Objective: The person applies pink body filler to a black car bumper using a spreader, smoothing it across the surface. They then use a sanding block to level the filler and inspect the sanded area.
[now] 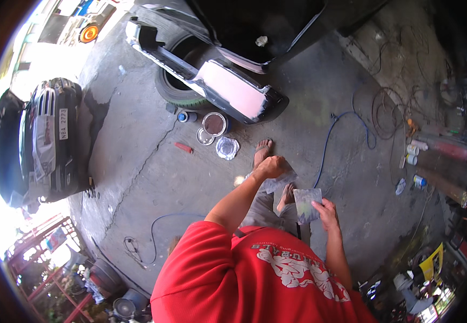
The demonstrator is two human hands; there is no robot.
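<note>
In front of my body, my left hand [273,167] is closed on a thin, greyish flat piece [281,182], partly see-through or pale, whose exact kind I cannot make out. To its right, my right hand [328,214] grips a flat rectangular grey plate [305,203] with pale smears, thumb on top. The two hands are apart. Ahead, a bumper [232,89] with a large pink-coated patch rests across a tyre [171,89]. On the floor stand an open can of dark brown stuff [214,124], its round lid [205,137] and a crumpled silvery wrap [227,148].
A red tool or handle [183,147] and a small blue can [186,117] lie near the tyre. A blue hose [327,141] curves over the concrete on the right. A dark car [56,140] stands at left; bottles and cans [412,153] line the right side.
</note>
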